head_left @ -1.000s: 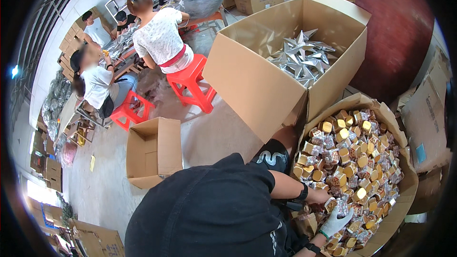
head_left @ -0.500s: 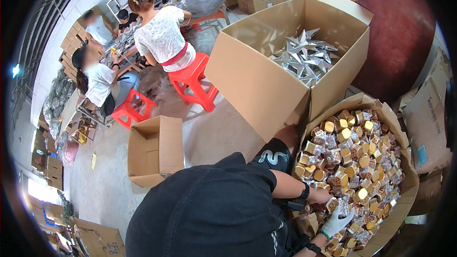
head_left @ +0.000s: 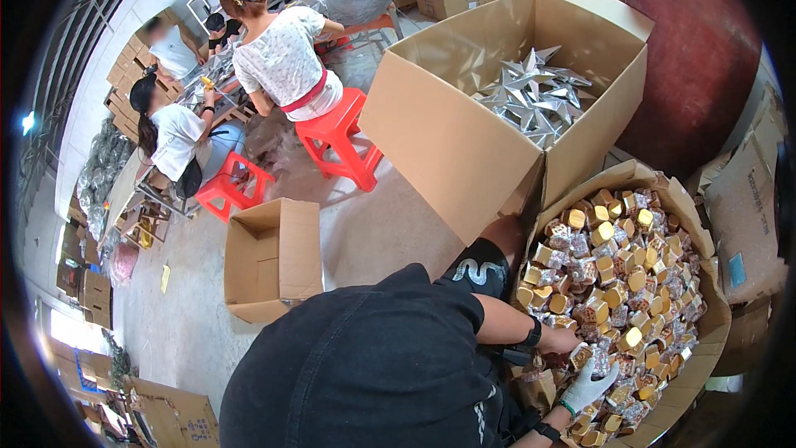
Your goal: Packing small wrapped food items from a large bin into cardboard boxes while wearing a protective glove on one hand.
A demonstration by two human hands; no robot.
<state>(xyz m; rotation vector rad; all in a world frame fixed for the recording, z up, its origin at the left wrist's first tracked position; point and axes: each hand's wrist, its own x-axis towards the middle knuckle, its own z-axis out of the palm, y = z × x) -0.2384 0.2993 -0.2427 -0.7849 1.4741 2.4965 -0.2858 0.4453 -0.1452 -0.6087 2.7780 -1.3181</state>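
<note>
A large cardboard carton (head_left: 713,340) at the lower right is heaped with small gold-capped pieces (head_left: 636,280) in clear crinkled wrap. My bare left hand (head_left: 560,342), with a dark watch at the wrist, reaches over the carton's near side. Its fingers are closed on a wrapped gold-capped piece (head_left: 581,355), partly hidden by the hand. Just below it, my right hand (head_left: 587,388) wears a white glove with a green cuff. A clear-wrapped piece shows between its thumb and fingers, touching both, and its palm lies against the heap.
Beyond stands a tall open carton (head_left: 464,141) holding silver stars (head_left: 535,95). A small open box (head_left: 297,253) sits on the floor to the left. Several people work at a table at the back left, with red stools (head_left: 336,137) by it. A dark red panel (head_left: 688,58) stands at right.
Both hands stay almost in place, with only small finger movement at the wrapped pieces. The view shifts slightly. A seated person at the left lifts and turns their head.
</note>
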